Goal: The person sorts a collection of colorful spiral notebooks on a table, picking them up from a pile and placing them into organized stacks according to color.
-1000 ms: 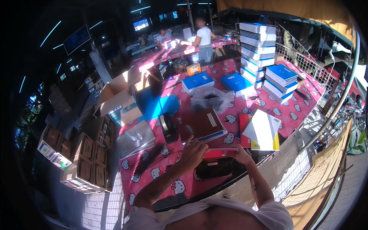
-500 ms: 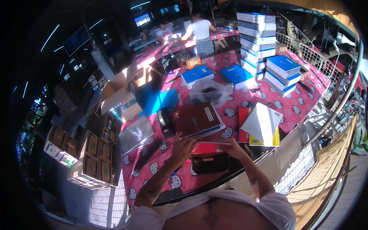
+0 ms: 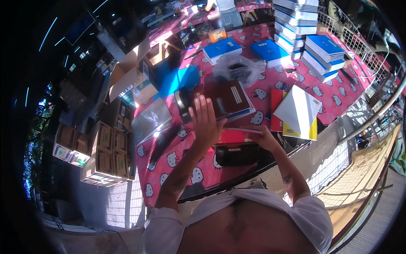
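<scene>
My left hand point(image 3: 206, 120) is open, its fingers stretched out flat over the left edge of a brown-covered notebook point(image 3: 226, 99). That notebook lies on top of at least one blue-edged book. My right hand point(image 3: 266, 137) is closed on the right end of a red notebook point(image 3: 232, 135), whose pale page edge faces up and away. The notebook is tilted just in front of the brown one, above a black case point(image 3: 237, 155) at the table's near edge. Left of the brown notebook stands a black tape dispenser point(image 3: 182, 103).
The pink patterned tablecloth point(image 3: 172, 158) covers the table. To the right lie white, yellow and red notebooks point(image 3: 298, 110). Farther back are a crumpled plastic bag point(image 3: 239, 70), blue books point(image 3: 222, 48) and a tall book stack point(image 3: 294, 29). Cardboard boxes point(image 3: 108, 154) stand at left.
My left hand has let go of the red notebook's left end and moved up, fingers now spread out. My right hand still holds the notebook. The whole view has tilted downward.
</scene>
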Tool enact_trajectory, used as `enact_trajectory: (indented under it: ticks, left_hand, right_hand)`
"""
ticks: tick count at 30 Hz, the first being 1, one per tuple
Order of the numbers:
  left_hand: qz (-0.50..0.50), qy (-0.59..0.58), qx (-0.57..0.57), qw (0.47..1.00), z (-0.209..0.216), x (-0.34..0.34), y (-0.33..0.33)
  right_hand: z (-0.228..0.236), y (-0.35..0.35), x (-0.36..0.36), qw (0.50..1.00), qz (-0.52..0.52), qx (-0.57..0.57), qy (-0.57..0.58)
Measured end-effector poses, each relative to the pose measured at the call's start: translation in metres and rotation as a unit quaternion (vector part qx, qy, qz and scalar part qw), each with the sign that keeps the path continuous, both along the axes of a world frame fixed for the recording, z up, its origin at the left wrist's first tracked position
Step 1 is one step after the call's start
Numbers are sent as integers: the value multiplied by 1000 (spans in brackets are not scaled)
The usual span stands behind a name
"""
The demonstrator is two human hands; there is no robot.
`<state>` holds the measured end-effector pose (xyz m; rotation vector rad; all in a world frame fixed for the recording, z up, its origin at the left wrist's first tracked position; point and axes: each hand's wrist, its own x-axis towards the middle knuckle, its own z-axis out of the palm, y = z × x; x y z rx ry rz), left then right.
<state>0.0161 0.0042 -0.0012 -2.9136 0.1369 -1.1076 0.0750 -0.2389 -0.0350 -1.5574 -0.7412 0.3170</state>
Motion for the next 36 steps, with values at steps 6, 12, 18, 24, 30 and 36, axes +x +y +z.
enact_trajectory:
  ticks: [6,12,18,24,30,36]
  left_hand:
    - [-118,23,83,989,-45,-20,-8]
    - [-192,110,102,970,-56,-19,-12]
    - [-185,97,91,974,-32,-9,-25]
    - [-102,36,19,994,-2,22,-37]
    - [-159,21,58,985,-10,18,-51]
    - [-266,144,70,951,-44,-11,-62]
  right_hand:
    - [9,10,-5,999,-18,38,21]
    - [3,10,-2,997,-34,2,70]
    - [11,5,-10,997,-33,4,72]
    - [1,1,-6,999,-28,5,28]
    - [-5,7,-4,998,-29,55,-22]
    - [-19,10,1,996,-42,58,-47]
